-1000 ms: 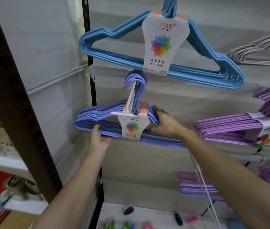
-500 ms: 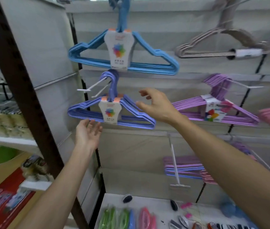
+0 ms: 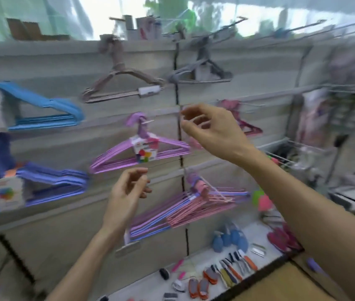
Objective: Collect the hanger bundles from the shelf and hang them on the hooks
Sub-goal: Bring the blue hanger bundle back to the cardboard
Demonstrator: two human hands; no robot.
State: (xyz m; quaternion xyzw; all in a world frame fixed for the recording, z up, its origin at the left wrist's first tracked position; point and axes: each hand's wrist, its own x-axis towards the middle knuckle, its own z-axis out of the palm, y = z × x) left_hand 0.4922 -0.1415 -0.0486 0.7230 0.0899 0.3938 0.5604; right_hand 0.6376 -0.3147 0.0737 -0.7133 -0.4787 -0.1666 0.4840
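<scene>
wall panel (image 3: 63, 224): grey slatted display wall, behind both hands, carries hooks with hanger bundles; whole frame motion-blurred
periwinkle bundle (image 3: 48, 183): far left of left hand, hangs on its hook, white card label on front
blue bundle (image 3: 46, 114): above the periwinkle bundle, up-left of both hands, hanging, card label at frame edge
pink-purple bundle (image 3: 194, 207): just right of and below left hand, under right hand, hangs tilted from a hook
purple bundle (image 3: 129, 155): between the two hands, above left hand, down-left of right hand; hangs on hook, card label in the middle
beige bundle (image 3: 118, 88): up-left of right hand, hanging, white tag on lower bar
grey bundle (image 3: 200, 72): straight above right hand, hanging
dark pink bundle (image 3: 248, 127): just right of right hand, partly hidden behind it
shelf (image 3: 202, 257): white shelf below both hands, small blurred goods lying on it
right hand (image 3: 213, 131): raised in front of wall, grip released, fingers loosely curled, holds nothing, touches no bundle
left hand (image 3: 126, 196): lower, palm toward camera, grip released, fingers loosely curled, empty; near purple bundle's lower bar, contact cannot tell (blur)
</scene>
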